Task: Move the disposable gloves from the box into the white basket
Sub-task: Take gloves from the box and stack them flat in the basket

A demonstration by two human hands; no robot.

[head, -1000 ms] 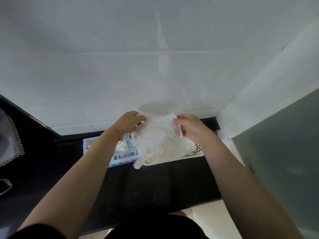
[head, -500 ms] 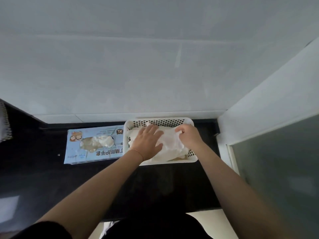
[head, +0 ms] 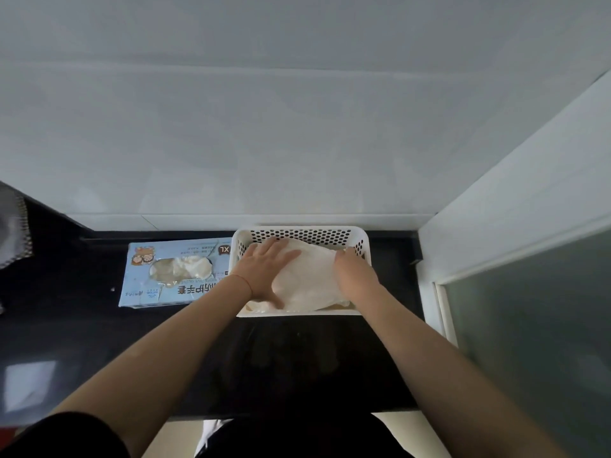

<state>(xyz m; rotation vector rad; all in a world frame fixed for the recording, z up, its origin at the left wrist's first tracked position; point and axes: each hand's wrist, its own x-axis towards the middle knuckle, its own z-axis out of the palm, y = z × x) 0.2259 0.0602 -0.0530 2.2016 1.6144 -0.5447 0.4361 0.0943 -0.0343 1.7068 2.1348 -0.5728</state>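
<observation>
Left hand (head: 264, 271) flat and open on the gloves (head: 309, 282) in the basket (head: 358, 236); right hand (head: 355, 271) curled, grip unclear. I'd press evenly so nothing springs over the rim.

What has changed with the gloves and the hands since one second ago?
The gloves went down from the air into the white basket. The left hand let go and now lies flat, pressing them; the right hand rests at their right edge, its fingers hidden. The glove box stays beside the basket on the black counter.
</observation>
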